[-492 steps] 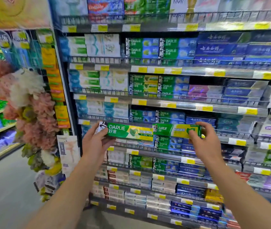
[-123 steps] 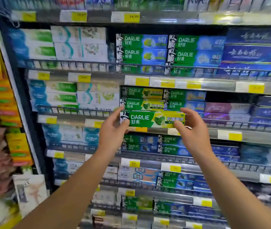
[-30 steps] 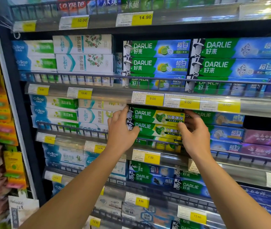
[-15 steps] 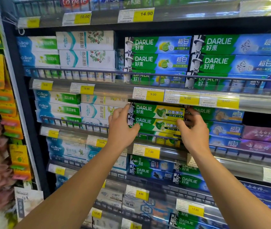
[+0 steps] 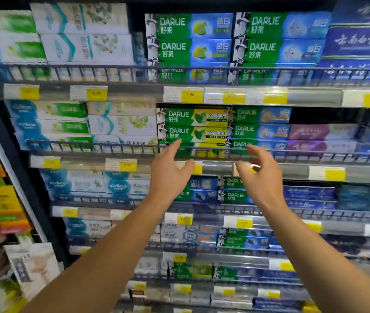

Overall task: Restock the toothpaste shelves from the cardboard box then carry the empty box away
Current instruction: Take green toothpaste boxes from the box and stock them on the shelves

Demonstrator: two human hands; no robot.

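Fingers [image 5: 175, 146] of both hands spread, holding nothing.

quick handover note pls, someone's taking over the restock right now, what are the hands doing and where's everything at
Left hand: open, holds nothing, in front of the shelf rail.
Right hand: open, holds nothing, fingers loosely spread.
Green-and-yellow Darlie boxes: stacked in their slot on the shelf behind the wire rail, the top one just under the price strip above.
Done: that slot looks full to the top.
Left: the cardboard box is not in view, so I cannot tell how much stock remains. Check it, shelve what is left, then carry the empty box away.
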